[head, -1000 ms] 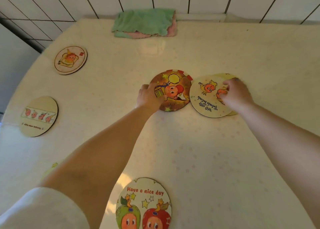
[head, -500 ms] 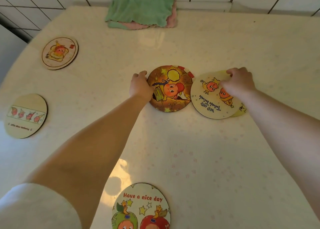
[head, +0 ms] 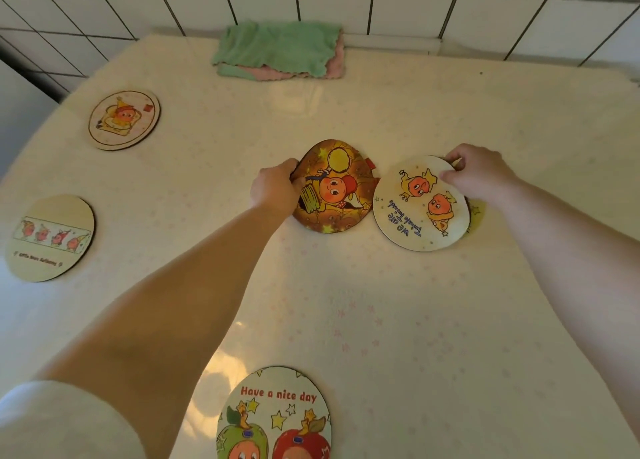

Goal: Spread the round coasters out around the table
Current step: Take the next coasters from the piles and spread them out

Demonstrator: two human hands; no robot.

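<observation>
In the middle of the cream table [head: 381,320], my left hand [head: 275,187] grips the left edge of a dark orange cartoon coaster [head: 334,188], which tilts up off another coaster with a red-white rim [head: 370,163] just showing beneath it. To its right my right hand [head: 476,174] pinches the far edge of a pale coaster with two tomato figures [head: 420,204]. It lies over a yellowish coaster [head: 477,212] that peeks out at the right. Single coasters lie at the far left [head: 124,119], the left edge [head: 50,238] and the near edge, reading "Have a nice day" [head: 275,415].
A folded green and pink cloth [head: 280,51] lies at the back of the table against the white tiled wall [head: 415,1]. The table's left edge curves away beside a grey surface [head: 17,112].
My left hand has lifted the left side of the dark orange coaster, which lay flat before. My right hand shifted to the far edge of the pale tomato coaster.
</observation>
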